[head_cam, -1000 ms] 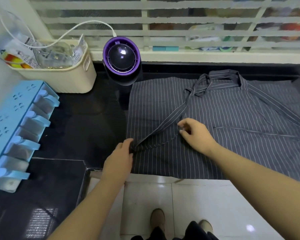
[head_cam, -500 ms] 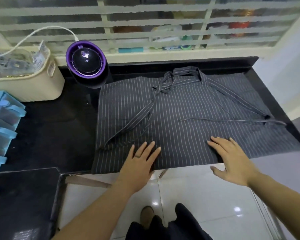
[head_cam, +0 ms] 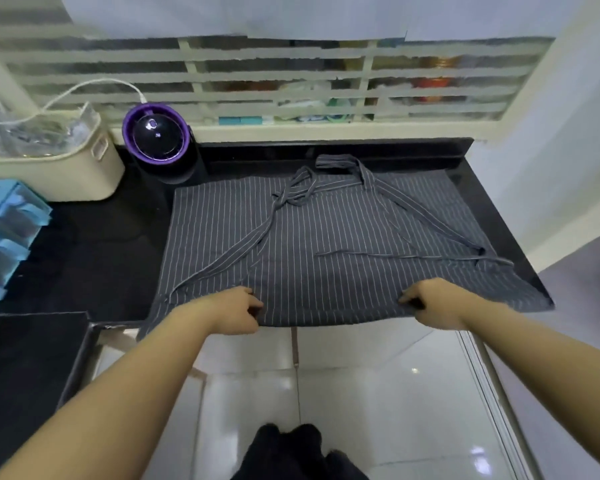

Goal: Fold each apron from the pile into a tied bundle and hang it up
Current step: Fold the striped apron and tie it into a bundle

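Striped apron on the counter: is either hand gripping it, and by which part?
Both. The left hand and right hand each pinch the dark grey pinstriped fabric apron at its near edge.

Black glossy table (head_cam: 84,237) across middle of frame, raised lip along back edge. Behind it, window (head_cam: 291,81) with cream horizontal slats and frosted glass. Coloured shapes behind glass, perhaps jars, too blurred to tell. White wall (head_cam: 551,150) at right, cream band along its foot. Floor (head_cam: 378,393) of white glossy tiles, bright light spots reflected at lower right. Lower black surface (head_cam: 21,375) at lower left. Light even, soft.
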